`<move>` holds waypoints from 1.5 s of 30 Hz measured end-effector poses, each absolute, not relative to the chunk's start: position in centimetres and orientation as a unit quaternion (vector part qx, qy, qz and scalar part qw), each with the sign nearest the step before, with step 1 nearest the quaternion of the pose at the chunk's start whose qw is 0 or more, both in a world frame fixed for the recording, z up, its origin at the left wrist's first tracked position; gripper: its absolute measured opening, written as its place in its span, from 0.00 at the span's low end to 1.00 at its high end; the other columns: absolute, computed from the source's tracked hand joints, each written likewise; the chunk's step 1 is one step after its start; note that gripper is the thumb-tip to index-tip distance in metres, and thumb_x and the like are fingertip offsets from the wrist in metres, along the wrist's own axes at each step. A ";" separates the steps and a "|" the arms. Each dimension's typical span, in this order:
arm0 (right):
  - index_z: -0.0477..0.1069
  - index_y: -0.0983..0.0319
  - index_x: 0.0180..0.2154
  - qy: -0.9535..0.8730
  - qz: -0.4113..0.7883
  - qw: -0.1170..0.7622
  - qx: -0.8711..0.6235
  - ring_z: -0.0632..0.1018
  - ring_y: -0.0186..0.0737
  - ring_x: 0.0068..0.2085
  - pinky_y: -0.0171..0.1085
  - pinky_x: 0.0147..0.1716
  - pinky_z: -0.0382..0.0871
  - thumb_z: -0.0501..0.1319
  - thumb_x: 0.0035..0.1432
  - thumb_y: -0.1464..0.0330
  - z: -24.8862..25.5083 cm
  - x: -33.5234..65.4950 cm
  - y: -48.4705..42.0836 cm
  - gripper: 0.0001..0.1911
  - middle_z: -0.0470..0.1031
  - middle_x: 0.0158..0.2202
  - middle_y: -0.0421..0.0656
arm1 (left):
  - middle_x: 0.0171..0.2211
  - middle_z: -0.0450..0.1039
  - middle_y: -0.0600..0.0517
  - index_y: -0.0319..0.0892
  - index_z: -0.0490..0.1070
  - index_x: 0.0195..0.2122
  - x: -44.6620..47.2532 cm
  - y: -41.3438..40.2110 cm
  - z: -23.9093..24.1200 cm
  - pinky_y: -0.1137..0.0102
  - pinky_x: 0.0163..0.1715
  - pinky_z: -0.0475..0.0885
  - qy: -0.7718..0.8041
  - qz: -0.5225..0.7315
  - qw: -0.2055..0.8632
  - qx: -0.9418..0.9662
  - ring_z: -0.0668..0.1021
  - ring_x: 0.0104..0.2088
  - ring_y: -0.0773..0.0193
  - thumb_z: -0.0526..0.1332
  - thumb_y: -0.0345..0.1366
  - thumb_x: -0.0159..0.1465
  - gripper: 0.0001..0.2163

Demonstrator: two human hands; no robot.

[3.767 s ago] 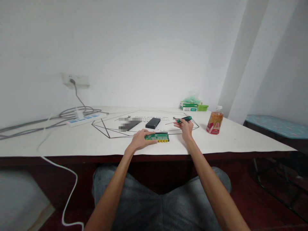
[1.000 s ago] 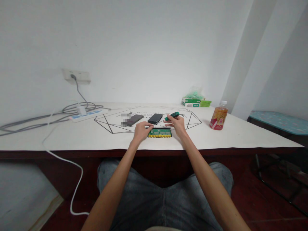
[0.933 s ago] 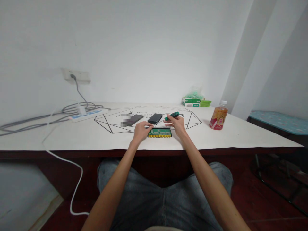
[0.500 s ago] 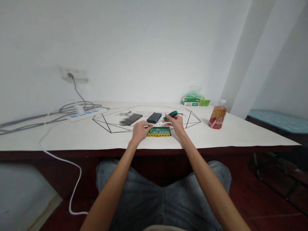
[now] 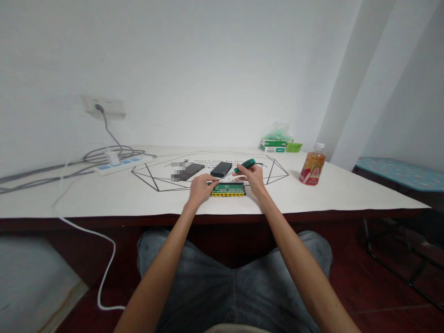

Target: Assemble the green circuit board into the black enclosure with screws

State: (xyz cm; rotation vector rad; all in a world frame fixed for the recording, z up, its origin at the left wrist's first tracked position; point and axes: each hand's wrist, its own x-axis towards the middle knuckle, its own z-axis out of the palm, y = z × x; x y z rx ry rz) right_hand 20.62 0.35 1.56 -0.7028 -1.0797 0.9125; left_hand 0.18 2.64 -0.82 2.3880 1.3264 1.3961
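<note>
Pinches the screwdriver [image 5: 244,163] in the right hand [image 5: 255,178] grip, tip angled at the circuit board [image 5: 228,190] lying flat on the worktop [image 5: 312,200]. Touches its left end with the left hand [image 5: 199,189], grip unclear. Probably best pinned flat, tip seated squarely.

Green board [image 5: 228,189], flat on the table [image 5: 312,199] near its front edge, yellow ports in a row along the near side; green-handled screwdriver [image 5: 244,163], raised over the board's far edge, thin shaft slanting down-left toward its left end

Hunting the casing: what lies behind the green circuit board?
Behind the circuit board: a black case and a black slab. Left hand, right hand and screwdriver cover part of its far edge.
</note>
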 end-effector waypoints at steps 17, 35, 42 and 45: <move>0.66 0.62 0.48 -0.497 0.172 0.762 -0.378 0.72 0.32 0.18 0.30 0.18 0.66 0.65 0.55 0.52 2.1 20.3 0.1 0.26 0.70 0.19 0.32 | 0.49 0.79 0.48 0.45 0.79 0.48 0.2 0.2 0.1 0.62 0.54 0.70 0.391 0.423 0.123 0.808 0.78 0.50 0.54 0.66 0.53 0.57 0.23; 0.63 0.64 0.60 -0.643 -0.097 0.630 -0.425 0.65 0.32 0.20 0.32 0.24 0.60 0.57 0.62 0.50 2.7 18.8 0.4 0.33 0.64 0.20 0.33 | 0.56 0.74 0.49 0.50 0.81 0.46 0.0 1.0 -0.5 0.58 0.56 0.69 0.406 0.303 0.104 0.856 0.75 0.54 0.49 0.67 0.53 0.55 0.20; 0.64 0.62 0.59 -0.665 -0.109 0.620 -0.403 0.67 0.33 0.22 0.33 0.25 0.61 0.57 0.63 0.51 2.9 18.8 0.2 0.30 0.68 0.23 0.35 | 0.57 0.74 0.49 0.50 0.81 0.46 0.1 0.7 -0.2 0.58 0.58 0.67 0.415 0.303 0.119 0.850 0.75 0.55 0.49 0.68 0.53 0.54 0.21; 0.63 0.61 0.59 -0.674 -0.109 0.605 -0.410 0.70 0.34 0.24 0.34 0.27 0.64 0.58 0.62 0.52 3.4 18.8 0.2 0.29 0.73 0.29 0.39 | 0.57 0.73 0.49 0.50 0.81 0.47 0.1 0.5 0.0 0.58 0.58 0.67 0.416 0.298 0.122 0.850 0.75 0.56 0.49 0.67 0.53 0.55 0.21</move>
